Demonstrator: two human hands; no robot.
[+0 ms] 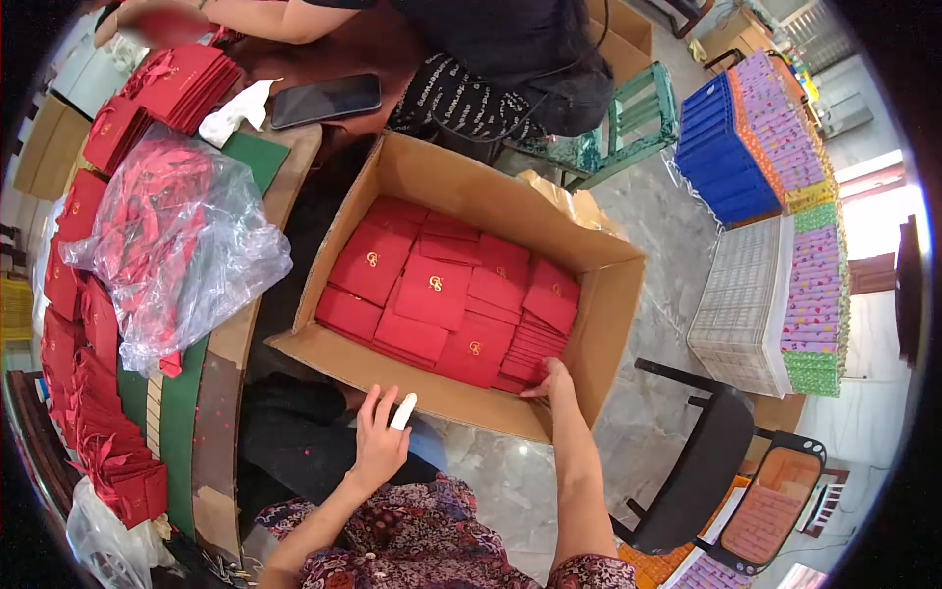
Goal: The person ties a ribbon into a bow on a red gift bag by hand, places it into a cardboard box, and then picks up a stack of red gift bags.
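Observation:
An open cardboard box (456, 167) holds many red envelopes (435, 285) with gold lettering, lying flat in its middle and stacked in a row near its right side. My right hand (550, 379) reaches over the near edge into the box's near right corner, its fingers at the end of the envelope row; whether they grip one I cannot make out. Outside the near wall, my left hand (383, 437) is raised with its fingers apart and nothing held. One of its fingers wears a white cover (403, 411).
At the left, a table (221, 393) bears red envelope piles (182, 88), a plastic bag (186, 226) of red ribbons and a phone (326, 101). Another person (491, 49) sits beyond the box. A green chair (638, 118), black chair (687, 471) and stacked crates (741, 294) stand right.

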